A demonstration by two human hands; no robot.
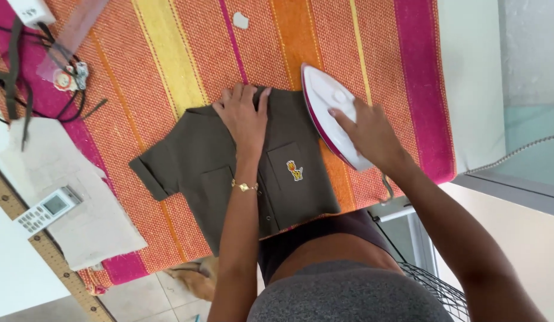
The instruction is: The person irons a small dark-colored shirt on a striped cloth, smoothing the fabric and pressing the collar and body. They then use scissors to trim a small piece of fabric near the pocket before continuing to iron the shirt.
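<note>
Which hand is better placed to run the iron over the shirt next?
Probably the right hand: it grips the white iron at the shirt's edge, while the left hand lies flat on the collar.

Looking like home sewing or ironing corner: striped woven cloth [169,53] covering table, iron [332,113] lying by small shirt [199,167], wooden ruler [47,247], remote control [48,209], tiled floor [146,298] showing below.

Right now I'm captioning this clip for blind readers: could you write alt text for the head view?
A person's left hand presses flat on a small olive-brown short-sleeved shirt while the right hand grips a white and pink clothes iron at the shirt's edge. The shirt lies on a striped orange, yellow and pink woven cloth, with a white remote control nearby.
</note>
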